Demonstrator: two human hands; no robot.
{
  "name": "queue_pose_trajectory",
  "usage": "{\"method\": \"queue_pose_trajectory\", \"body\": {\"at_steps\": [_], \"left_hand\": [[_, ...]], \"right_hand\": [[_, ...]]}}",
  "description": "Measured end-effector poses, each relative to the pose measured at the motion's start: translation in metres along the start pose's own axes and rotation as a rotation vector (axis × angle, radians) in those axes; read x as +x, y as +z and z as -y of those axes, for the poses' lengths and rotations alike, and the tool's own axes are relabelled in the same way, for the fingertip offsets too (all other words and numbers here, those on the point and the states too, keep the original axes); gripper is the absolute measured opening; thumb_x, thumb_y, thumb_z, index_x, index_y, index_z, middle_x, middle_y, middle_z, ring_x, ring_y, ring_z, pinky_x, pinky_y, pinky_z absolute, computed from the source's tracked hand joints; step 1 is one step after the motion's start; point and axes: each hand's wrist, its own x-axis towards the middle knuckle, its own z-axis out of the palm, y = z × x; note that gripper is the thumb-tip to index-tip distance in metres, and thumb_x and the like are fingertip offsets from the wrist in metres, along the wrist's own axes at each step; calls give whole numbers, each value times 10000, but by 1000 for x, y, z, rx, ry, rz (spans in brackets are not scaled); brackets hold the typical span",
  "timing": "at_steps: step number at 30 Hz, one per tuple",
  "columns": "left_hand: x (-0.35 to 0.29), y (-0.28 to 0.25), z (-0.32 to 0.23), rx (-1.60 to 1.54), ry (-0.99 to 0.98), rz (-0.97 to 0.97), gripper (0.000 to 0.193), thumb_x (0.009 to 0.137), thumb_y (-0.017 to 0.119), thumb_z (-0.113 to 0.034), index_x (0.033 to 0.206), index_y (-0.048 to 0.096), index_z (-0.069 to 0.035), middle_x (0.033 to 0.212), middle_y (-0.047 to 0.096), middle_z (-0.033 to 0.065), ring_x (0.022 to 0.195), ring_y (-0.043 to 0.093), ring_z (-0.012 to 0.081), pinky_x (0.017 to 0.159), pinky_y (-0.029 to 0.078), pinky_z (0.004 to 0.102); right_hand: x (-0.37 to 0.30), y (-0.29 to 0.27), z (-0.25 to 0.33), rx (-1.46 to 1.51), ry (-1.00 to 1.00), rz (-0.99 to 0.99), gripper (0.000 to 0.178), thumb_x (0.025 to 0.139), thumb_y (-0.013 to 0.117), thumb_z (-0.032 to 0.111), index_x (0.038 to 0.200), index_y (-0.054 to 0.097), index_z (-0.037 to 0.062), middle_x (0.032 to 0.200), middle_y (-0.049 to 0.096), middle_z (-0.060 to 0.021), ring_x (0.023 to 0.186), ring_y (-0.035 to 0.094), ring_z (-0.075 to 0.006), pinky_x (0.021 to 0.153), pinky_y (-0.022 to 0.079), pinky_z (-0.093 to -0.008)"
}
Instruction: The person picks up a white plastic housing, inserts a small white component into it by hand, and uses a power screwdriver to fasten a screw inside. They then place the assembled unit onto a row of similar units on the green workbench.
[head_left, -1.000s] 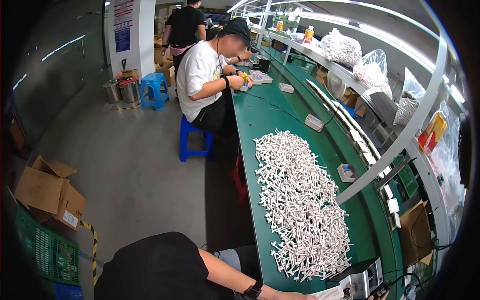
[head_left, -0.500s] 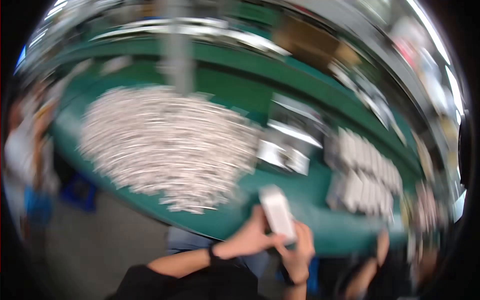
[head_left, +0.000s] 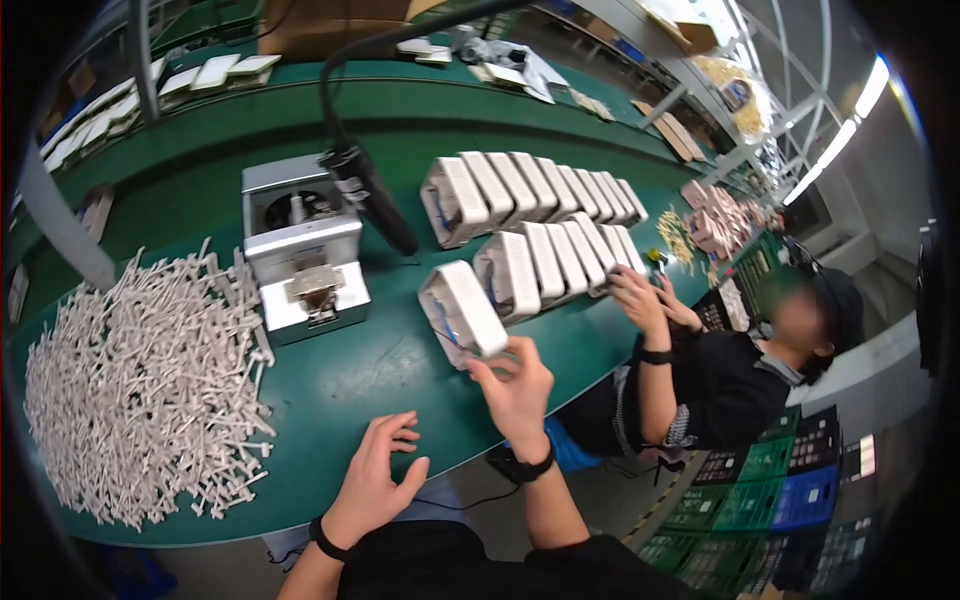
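Observation:
My right hand (head_left: 520,395) grips the lower end of a white plastic housing (head_left: 478,305) between thumb and fingers. The housing stands tilted on the green table, in front of the near row of similar housings (head_left: 540,265); something blue shows inside its open side. My left hand (head_left: 375,470) hovers near the table's front edge, fingers apart and empty. To its left spreads a big heap of small white plastic stem-like pieces (head_left: 150,390). Beyond my hands stands a small grey and white bench machine (head_left: 305,250) with a metal fixture at its front.
A black flexible arm (head_left: 370,190) hangs over the table beside the machine. Another row of housings (head_left: 535,185) stands behind. At the right, a co-worker's hands (head_left: 645,300) are at the near row's end. Pinkish parts (head_left: 715,215) lie farther along; stacked crates (head_left: 750,480) stand at lower right.
The view has swung to the right. Both hands were at a white box-shaped piece over the table; now the right hand holds a housing by the row, and the left is apart and empty.

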Motion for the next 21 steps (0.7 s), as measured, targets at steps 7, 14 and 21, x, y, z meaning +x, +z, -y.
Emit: {"method": "queue_pose_trajectory", "body": {"at_steps": [7, 14, 21], "left_hand": [[3, -4, -1, 46, -34, -8, 438, 883, 673, 9, 1311, 576, 29, 1160, 646, 169, 1003, 698, 261, 893, 570, 355], [7, -3, -6, 86, -14, 2, 345, 874, 671, 16, 1216, 631, 36, 1053, 687, 160, 971, 708, 259, 882, 568, 348], [7, -4, -7, 70, -17, 10, 321, 883, 673, 7, 1201, 643, 31, 1042, 697, 154, 955, 711, 259, 878, 567, 344]], "right_hand": [[33, 7, 7, -679, -272, -24, 418, 836, 894, 285, 904, 595, 0, 725, 724, -90, 585, 709, -240, 523, 525, -365], [41, 2, 2, -776, -307, -103, 479, 816, 892, 377, 837, 565, 27, 624, 672, -84, 523, 654, -305, 495, 486, -407], [48, -11, -7, -790, -269, -124, 483, 827, 881, 385, 828, 561, 24, 595, 651, -91, 520, 649, -315, 492, 479, -420]]}}
